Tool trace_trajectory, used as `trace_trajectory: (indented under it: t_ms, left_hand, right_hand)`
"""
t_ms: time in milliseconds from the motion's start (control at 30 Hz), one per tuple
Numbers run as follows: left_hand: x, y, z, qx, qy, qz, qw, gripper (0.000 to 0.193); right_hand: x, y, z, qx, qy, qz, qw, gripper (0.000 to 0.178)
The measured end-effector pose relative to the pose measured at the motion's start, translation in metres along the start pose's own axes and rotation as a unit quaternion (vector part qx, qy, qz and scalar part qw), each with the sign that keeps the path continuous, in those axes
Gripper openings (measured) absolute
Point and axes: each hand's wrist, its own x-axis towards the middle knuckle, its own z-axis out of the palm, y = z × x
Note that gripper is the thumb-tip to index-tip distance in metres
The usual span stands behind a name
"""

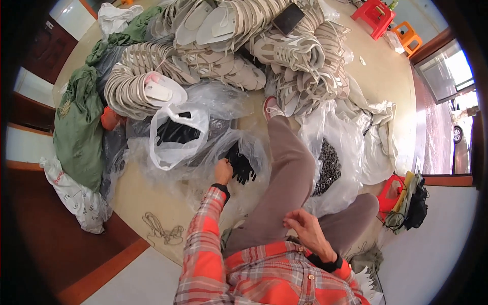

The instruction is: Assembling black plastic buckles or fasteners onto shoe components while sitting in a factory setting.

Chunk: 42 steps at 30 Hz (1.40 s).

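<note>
My left hand (222, 172) reaches down to a bundle of short black strips (241, 164) in a spread clear plastic bag (256, 145). Its fingers are curled closed at the near edge of the strips; whether they grip a strip or the bag is hidden. Over my lap, my right hand (311, 235) is raised with thumb and fingers drawn together, and anything between them is too small to make out. To the right of my leg sits an open clear bag (351, 147) full of small dark metallic pieces (328, 168).
Beyond the bags, many beige shoe uppers (213, 25) lie in stacked rows, with a black phone (288, 19) on top. A white bag (179, 156) with black contents stands left of my leg. Green sacking (79, 127) lines the left; a red stool (373, 18) stands far right.
</note>
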Motion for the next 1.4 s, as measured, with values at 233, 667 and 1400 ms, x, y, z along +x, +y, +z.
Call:
trace_trajectory:
  t_ms: [233,667,1400]
  left_hand:
    - [0.067,0.005,0.046,0.059,-0.030,-0.011,0.998,0.019]
    - [0.024,0.029,-0.128,-0.153,0.272,0.031,0.949,0.011]
    - [-0.118,0.065,-0.256,0.125,0.021,0.407,0.905,0.015]
  right_hand:
    - [0.011,0.003,-0.010,0.063,0.043,0.106,0.991,0.012]
    - [0.026,-0.009,-0.008,0.069,0.041,0.089,0.993,0.013]
    - [-0.047,-0.060,0.022,-0.218,0.174,-0.478,0.833,0.016]
